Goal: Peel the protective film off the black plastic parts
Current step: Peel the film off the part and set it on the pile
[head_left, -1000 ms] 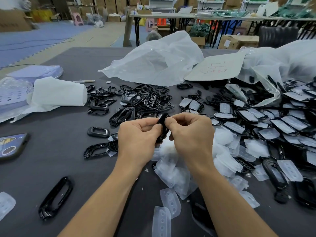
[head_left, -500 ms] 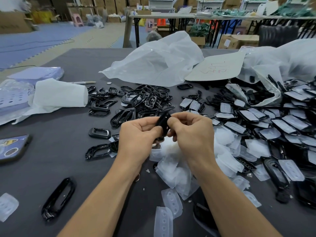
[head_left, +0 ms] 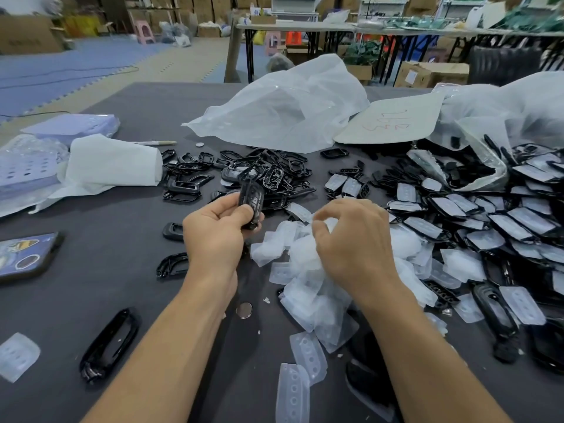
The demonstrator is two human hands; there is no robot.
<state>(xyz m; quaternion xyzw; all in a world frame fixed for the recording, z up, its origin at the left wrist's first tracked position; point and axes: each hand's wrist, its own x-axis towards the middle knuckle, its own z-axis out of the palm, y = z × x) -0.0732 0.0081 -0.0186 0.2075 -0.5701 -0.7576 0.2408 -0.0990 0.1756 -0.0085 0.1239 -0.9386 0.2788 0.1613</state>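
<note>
My left hand (head_left: 218,230) grips a glossy black plastic part (head_left: 251,200) upright above the grey table (head_left: 91,270). My right hand (head_left: 354,242) hovers to its right, apart from the part, over a heap of peeled translucent films (head_left: 308,288). Its thumb and curled fingers pinch a piece of film (head_left: 330,222) just above the heap. Peeled black parts (head_left: 268,175) lie piled behind my left hand. Many parts that still carry film (head_left: 500,221) cover the right side of the table.
A phone (head_left: 24,254) lies at the left edge, with loose black frames (head_left: 110,343) and a stray film (head_left: 16,355) near the front left. White foam wrap (head_left: 113,166), plastic bags (head_left: 283,108), a cardboard sheet (head_left: 393,123) and a coin (head_left: 244,310) also lie on the table.
My hands have come apart. The right hand has moved right and down over the film heap with film in its fingers; the left hand keeps the black part, now turned face up.
</note>
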